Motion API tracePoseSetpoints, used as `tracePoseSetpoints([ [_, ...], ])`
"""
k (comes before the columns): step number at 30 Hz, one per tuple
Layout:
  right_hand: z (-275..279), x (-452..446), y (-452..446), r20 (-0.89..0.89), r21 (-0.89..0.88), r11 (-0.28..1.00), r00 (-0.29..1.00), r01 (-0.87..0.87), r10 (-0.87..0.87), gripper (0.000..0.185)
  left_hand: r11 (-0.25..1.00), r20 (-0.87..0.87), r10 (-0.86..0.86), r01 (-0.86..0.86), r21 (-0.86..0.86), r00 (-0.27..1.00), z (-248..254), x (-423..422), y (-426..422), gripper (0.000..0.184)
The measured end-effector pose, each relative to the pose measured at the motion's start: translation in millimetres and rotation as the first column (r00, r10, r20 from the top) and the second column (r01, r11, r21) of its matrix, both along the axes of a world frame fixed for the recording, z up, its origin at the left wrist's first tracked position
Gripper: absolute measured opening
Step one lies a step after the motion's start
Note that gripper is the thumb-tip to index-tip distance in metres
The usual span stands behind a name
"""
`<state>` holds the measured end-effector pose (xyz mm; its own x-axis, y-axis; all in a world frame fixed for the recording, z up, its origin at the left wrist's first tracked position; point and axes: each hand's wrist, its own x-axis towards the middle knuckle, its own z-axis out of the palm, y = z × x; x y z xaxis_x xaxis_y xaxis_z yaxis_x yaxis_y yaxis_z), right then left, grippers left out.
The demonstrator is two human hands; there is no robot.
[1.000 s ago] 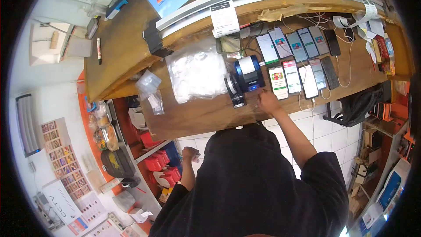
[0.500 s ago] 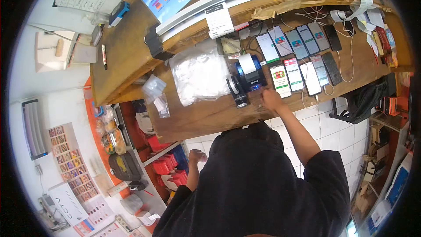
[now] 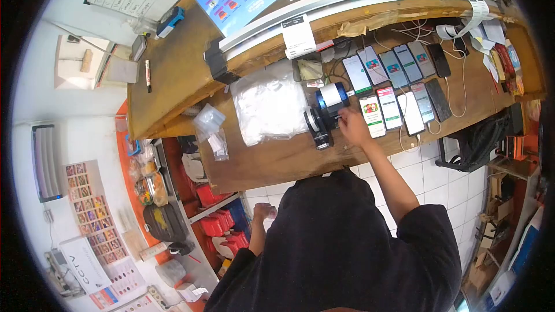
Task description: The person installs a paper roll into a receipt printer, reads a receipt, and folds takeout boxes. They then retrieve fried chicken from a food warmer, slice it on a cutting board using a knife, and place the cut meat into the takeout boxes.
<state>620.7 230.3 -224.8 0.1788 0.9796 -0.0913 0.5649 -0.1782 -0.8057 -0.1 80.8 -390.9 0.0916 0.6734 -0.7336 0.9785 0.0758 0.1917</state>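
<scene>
My right hand [image 3: 354,127] reaches over the counter, its bent fingertips against the front right side of a small black and blue receipt printer [image 3: 332,99]. A white paper roll sits in the printer's top. My fingers hide part of its front, and what they pinch is unclear. Just left of the printer stands a black tape dispenser-like object [image 3: 319,130] with a pale roll. Low beside my body, my left hand [image 3: 261,212] is curled around something pale that I cannot make out. Two rows of smartphones [image 3: 388,107] lie right of the printer, several with lit screens.
A stack of clear plastic bags [image 3: 269,107] lies left of the printer. Charging cables [image 3: 464,86] run among the phones. A raised wooden ledge [image 3: 254,58] borders the counter's back. A black bag [image 3: 477,144] hangs at the right, and red boxes [image 3: 217,222] fill shelves below left.
My right hand has moved slightly up and left onto the printer's front, covering its blue light. My left hand stays low and curled. The whole view has shifted a little.
</scene>
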Motion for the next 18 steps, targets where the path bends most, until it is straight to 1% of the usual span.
tracePoseSetpoints([
  [1,12.4,-3.4,8.2,-0.114,0.017,0.993,0.987,0.116,-0.113,0.037,0.972,-0.04,-0.235,0.236,0.016,0.971,11.4,5.7,-0.5,0.04],
  [2,5.2,-5.6,14.9,-0.043,0.051,0.986,0.987,0.157,-0.155,0.039,0.888,-0.082,-0.457,0.46,0.021,0.886,24.2,13.5,1.9,0.041],
  [3,-8.7,-9.1,22.8,0.027,0.086,0.977,0.98,0.197,-0.2,0.04,0.752,-0.124,-0.652,0.659,0.017,0.748,35.2,20.3,5.9,0.042],
  [4,-13.8,-10.1,28.7,0.096,0.127,0.964,0.964,0.234,-0.246,0.042,0.573,-0.164,-0.808,0.82,0.006,0.566,28.9,14.6,8.5,0.042],
  [5,-18.1,-8.8,31.1,0.049,0.052,0.976,0.976,0.21,-0.212,0.052,0.82,0.149,-0.572,0.569,0.069,0.807,23.8,8.9,8.9,0.04],
  [6,-23.0,-7.8,30.4,0.066,0.086,0.978,0.979,0.188,-0.194,0.055,0.969,0.45,-0.228,0.247,0.016,0.864,-0.6,-15.1,0.4,0.038],
  [7,-30.8,-6.4,28.3,0.084,0.12,0.979,0.981,0.163,-0.173,0.057,0.995,0.491,-0.066,0.096,-0.037,0.869,-5.8,-21.5,0.4,0.036],
  [8,-35.6,-7.6,25.9,0.101,0.15,0.98,0.984,0.133,-0.149,0.06,0.994,0.53,0.097,-0.059,-0.088,0.843,-10.1,-27.2,0.5,0.034],
  [9,-33.9,-10.2,24.1,0.071,0.112,0.98,0.982,0.166,-0.174,0.057,0.999,0.363,0.047,-0.034,-0.042,0.93,-8.9,-26.7,-1.8,0.033],
  [10,-32.1,-11.0,22.4,0.042,0.074,0.978,0.979,0.197,-0.2,0.055,1.0,0.183,0.001,-0.001,-0.002,0.983,-8.3,-25.4,-4.4,0.032],
  [11,-30.3,-10.3,21.6,0.016,0.035,0.973,0.974,0.227,-0.227,0.052,1.0,0.183,-0.004,0.002,0.014,0.983,-7.2,-24.4,-6.5,0.032],
  [13,-15.9,-17.9,25.2,0.053,0.137,0.951,0.957,0.276,-0.286,0.042,0.999,0.179,-0.019,0.012,0.043,0.984,4.4,-19.8,-8.6,0.032],
  [14,-7.7,-23.1,26.6,0.069,0.184,0.935,0.945,0.302,-0.319,0.036,0.987,0.139,-0.151,0.142,0.072,0.979,10.4,-18.3,-8.7,0.033],
  [16,7.6,-26.7,30.9,0.067,0.131,0.951,0.955,0.279,-0.289,0.035,0.909,0.055,-0.41,0.403,0.107,0.911,28.3,-10.4,-7.2,0.034],
  [17,9.9,-23.8,31.7,0.068,0.105,0.957,0.958,0.271,-0.279,0.034,0.981,0.105,-0.192,0.188,0.054,0.976,44.1,-0.8,-8.2,0.032],
  [18,4.5,-20.3,31.4,0.072,0.136,0.962,0.966,0.237,-0.248,0.035,0.999,0.141,0.036,-0.035,-0.009,0.989,63.4,10.4,-9.8,0.03],
])
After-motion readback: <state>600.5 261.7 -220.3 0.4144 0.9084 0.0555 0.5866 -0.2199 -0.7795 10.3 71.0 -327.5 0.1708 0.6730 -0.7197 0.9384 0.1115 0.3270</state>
